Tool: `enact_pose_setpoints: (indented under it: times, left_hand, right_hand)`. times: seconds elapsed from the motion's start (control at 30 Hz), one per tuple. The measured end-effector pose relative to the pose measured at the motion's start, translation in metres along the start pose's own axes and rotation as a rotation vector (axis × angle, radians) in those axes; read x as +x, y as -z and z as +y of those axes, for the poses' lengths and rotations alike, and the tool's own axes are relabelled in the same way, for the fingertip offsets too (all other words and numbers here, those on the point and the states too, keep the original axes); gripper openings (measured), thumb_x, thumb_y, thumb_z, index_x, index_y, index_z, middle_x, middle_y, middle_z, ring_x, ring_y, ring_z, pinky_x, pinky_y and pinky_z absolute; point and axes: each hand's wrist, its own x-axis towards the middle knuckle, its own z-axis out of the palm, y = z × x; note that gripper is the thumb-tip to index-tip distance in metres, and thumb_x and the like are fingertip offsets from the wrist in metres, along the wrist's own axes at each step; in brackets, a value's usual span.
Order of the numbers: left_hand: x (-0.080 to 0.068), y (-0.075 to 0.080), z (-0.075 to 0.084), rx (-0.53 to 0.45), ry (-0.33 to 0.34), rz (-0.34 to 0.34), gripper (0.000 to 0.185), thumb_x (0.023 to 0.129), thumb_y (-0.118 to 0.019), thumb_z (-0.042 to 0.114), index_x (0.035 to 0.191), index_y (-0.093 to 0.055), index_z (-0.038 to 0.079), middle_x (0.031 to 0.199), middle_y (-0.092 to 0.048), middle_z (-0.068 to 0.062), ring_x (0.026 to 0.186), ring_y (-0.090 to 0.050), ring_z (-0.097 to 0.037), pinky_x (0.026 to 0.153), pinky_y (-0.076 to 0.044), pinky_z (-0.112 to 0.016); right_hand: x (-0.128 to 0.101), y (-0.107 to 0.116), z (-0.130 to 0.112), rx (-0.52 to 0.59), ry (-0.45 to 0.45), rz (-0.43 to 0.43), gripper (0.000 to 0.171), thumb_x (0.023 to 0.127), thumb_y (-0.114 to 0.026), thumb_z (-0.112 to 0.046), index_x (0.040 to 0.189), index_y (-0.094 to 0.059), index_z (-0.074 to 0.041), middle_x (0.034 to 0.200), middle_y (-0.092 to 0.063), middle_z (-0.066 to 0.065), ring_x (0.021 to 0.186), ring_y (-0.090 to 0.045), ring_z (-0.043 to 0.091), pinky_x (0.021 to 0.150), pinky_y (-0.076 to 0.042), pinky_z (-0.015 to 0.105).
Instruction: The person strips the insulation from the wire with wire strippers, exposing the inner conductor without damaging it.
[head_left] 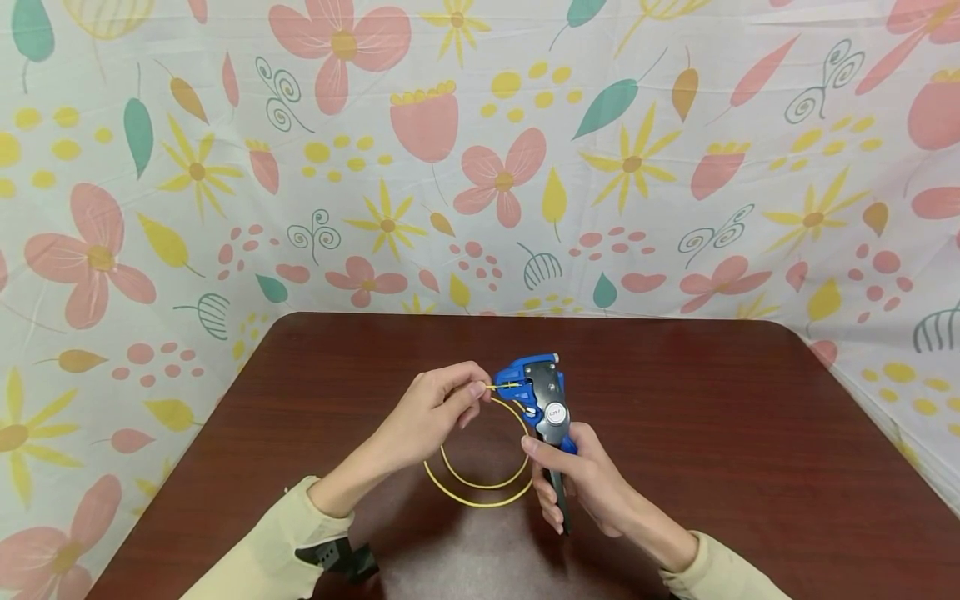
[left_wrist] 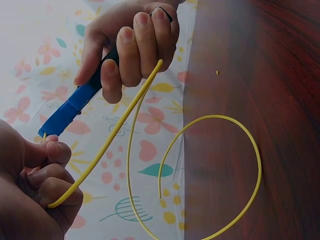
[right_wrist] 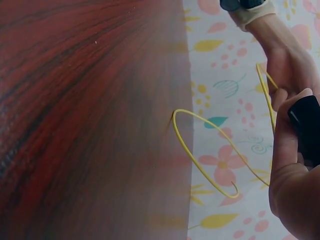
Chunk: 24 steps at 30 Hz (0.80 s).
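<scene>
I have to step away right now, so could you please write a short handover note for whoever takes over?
Left hand: pinches the end of the yellow wire, fed into the jaws of the blue wire stripper.
Right hand: grips the stripper's handles.
The wire's loop hangs over the dark wooden table; a tiny yellow fleck lies on it.
Done: wire end placed in the jaws.
Left, apparently: squeeze and strip; a bared end is not visible.

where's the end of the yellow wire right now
In the head view the yellow wire loops above the table near its middle; its end is pinched by the left hand and fed into the blue wire stripper, which the right hand grips.
</scene>
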Motion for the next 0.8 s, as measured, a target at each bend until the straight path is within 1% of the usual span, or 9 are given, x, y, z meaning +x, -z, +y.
enact_pose_setpoints:
  times: [0.07,0.2,0.43,0.6,0.7,0.8]
  left_hand:
    - [0.0001,-0.0002,-0.0003,-0.001,-0.001,0.001,0.019,0.111,-0.053,0.01,0.101,-0.069,0.012,0.066,-0.052,0.001,0.063,-0.054,-0.027,0.067,-0.047,-0.03]
    - [0.0005,-0.0007,-0.0008,-0.006,-0.004,0.006,0.019,0.111,-0.053,0.009,0.1,-0.069,0.011,0.065,-0.051,0.002,0.064,-0.054,-0.037,0.067,-0.046,-0.03]
    - [0.0011,-0.0017,-0.0006,-0.007,-0.005,0.013,0.02,0.111,-0.052,0.009,0.1,-0.069,0.011,0.065,-0.051,0.002,0.063,-0.054,-0.029,0.067,-0.046,-0.03]
    - [0.0011,-0.0022,-0.0006,-0.012,0.0,0.015,0.021,0.111,-0.052,0.009,0.099,-0.068,0.011,0.065,-0.052,0.001,0.065,-0.055,-0.035,0.067,-0.046,-0.03]
    - [0.0012,-0.0024,-0.0007,-0.012,0.002,0.015,0.021,0.111,-0.051,0.009,0.099,-0.068,0.011,0.065,-0.052,0.001,0.066,-0.055,-0.035,0.067,-0.046,-0.03]
    - [0.0015,-0.0028,-0.0012,-0.011,0.001,0.012,0.021,0.111,-0.051,0.009,0.099,-0.068,0.011,0.065,-0.052,0.001,0.065,-0.056,-0.034,0.067,-0.046,-0.03]
  right_hand:
    - [-0.0001,-0.0004,0.0001,0.0,0.0,0.003,0.036,0.111,-0.048,-0.013,0.09,-0.042,0.015,0.057,-0.046,0.015,0.041,-0.048,0.022,0.038,-0.048,0.037]
    - [0.0,-0.0008,0.0005,-0.002,0.001,0.007,0.037,0.111,-0.048,-0.014,0.09,-0.042,0.016,0.057,-0.045,0.016,0.04,-0.048,0.022,0.038,-0.048,0.038]
    - [-0.0003,-0.0015,0.0007,-0.006,-0.004,0.015,0.039,0.112,-0.047,-0.015,0.089,-0.042,0.016,0.057,-0.047,0.012,0.04,-0.049,0.02,0.038,-0.048,0.038]
    - [-0.0007,-0.0023,0.0002,0.003,-0.011,0.022,0.04,0.112,-0.048,-0.015,0.087,-0.041,0.016,0.056,-0.047,0.01,0.04,-0.048,0.02,0.038,-0.047,0.037]
    - [-0.0006,-0.0026,0.0,0.004,-0.006,0.026,0.041,0.112,-0.048,-0.015,0.086,-0.041,0.016,0.055,-0.044,0.013,0.039,-0.047,0.021,0.037,-0.046,0.038]
    - [-0.0004,-0.0033,-0.0003,-0.003,-0.003,0.048,0.043,0.112,-0.049,-0.016,0.082,-0.04,0.014,0.053,-0.037,0.019,0.036,-0.043,0.02,0.035,-0.042,0.036]
